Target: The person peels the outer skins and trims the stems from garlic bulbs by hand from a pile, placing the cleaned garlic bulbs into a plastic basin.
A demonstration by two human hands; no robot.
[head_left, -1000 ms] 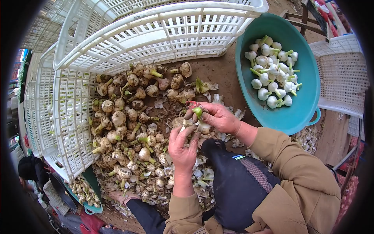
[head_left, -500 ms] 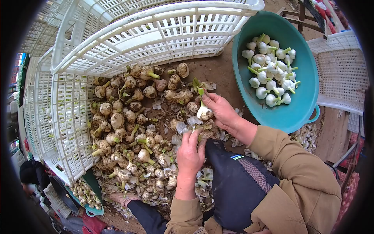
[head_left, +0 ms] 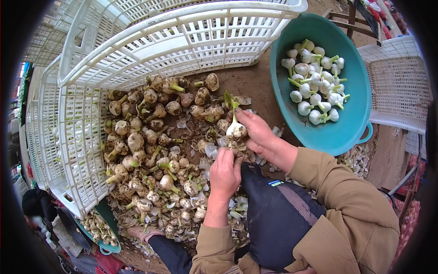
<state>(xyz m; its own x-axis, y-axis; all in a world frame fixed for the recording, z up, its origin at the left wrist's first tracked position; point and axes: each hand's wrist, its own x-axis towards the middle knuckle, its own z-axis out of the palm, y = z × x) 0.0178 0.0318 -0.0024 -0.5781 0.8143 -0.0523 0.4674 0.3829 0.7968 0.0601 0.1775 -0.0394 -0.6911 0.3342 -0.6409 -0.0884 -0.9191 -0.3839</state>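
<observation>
My right hand [head_left: 262, 134] is closed around a garlic bulb [head_left: 236, 130], whose green stem points upward. The bulb is partly white, with brown dirt on its lower side. Just below it, my left hand [head_left: 225, 171] has thumb and fingertips pinched together; what lies between them is too small to make out. Unpeeled, dirty garlic bulbs [head_left: 136, 141] lie heaped on the ground to the left of my hands. Cleaned white garlic bulbs [head_left: 315, 82] with short green stems rest in a teal tub [head_left: 340, 132] at the right.
A large white plastic crate [head_left: 182, 45] stands behind the heap, and another white crate [head_left: 84, 137] borders it on the left. At the far right is a white basket [head_left: 397, 86]. Loose garlic skins [head_left: 237, 208] litter the ground. A green tub of garlic [head_left: 101, 228] sits lower left.
My right hand has turned the bulb slightly and brought it a little left. My left fingertips have closed into a tighter pinch beneath it.
</observation>
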